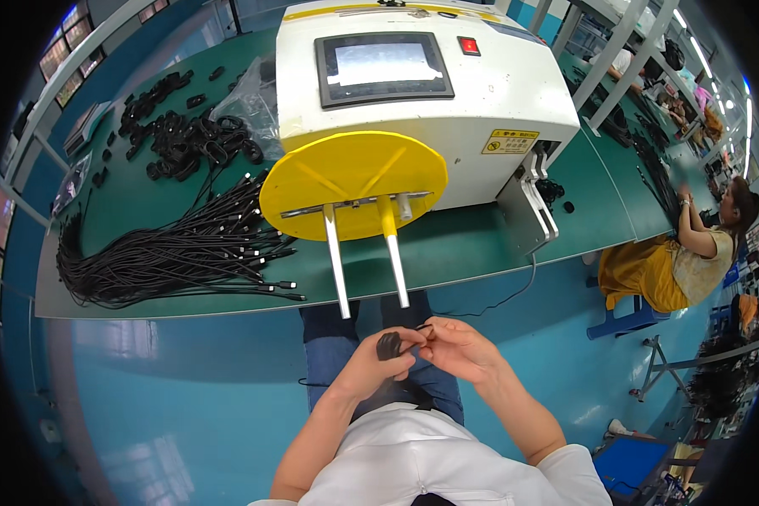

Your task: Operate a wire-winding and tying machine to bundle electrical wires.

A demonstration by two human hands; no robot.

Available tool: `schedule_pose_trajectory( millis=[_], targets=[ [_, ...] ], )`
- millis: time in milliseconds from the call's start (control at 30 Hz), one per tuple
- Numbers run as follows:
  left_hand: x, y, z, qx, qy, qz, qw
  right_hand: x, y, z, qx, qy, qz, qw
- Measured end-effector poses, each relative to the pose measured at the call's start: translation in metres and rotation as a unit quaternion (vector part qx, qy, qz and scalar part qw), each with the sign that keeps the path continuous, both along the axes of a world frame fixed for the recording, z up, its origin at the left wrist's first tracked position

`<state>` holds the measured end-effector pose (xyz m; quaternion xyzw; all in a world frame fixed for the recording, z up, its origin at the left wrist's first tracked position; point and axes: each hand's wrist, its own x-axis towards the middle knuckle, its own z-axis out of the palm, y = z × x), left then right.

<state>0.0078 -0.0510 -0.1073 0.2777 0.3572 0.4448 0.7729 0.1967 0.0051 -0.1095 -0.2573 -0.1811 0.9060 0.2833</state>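
Note:
My left hand point(374, 364) is closed around a small coiled black cable point(389, 346), held over my lap in front of the table edge. Fingers pinched together, my right hand point(459, 347) grips a thin black part of that cable beside the left fingertips. Its exact end is hidden by the fingers. Just beyond both hands, two metal rods point(337, 274) stick out from a yellow disc point(354, 181) on the front of a white machine point(430, 143). Neither hand touches the rods.
On the green table point(464, 244), a large bundle of black cables point(169, 257) lies at left, with a pile of coiled black cables point(185, 139) behind it. A metal bracket point(531, 207) projects from the machine's right. Another person point(691, 244) sits at the far right.

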Motion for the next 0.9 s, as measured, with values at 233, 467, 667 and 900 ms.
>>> schedule_pose_trajectory(
  millis=[233, 467, 667, 900],
  targets=[
    [-0.004, -0.005, -0.042, 0.211, 0.39, 0.046, 0.895, -0.016, -0.009, -0.006, 0.033, -0.102, 0.039, 0.993],
    [-0.019, -0.004, -0.032, 0.177, 0.507, 0.06, 0.842, -0.053, -0.038, -0.005, 0.656, -0.327, 0.02, 0.68],
    [-0.017, -0.008, -0.01, 0.248, 0.533, 0.117, 0.8, -0.053, -0.026, -0.003, 0.26, -0.295, 0.042, 0.919],
    [-0.011, -0.023, -0.007, 0.264, 0.538, 0.109, 0.793, -0.044, -0.017, 0.005, 0.072, -0.18, 0.086, 0.977]
  ],
)
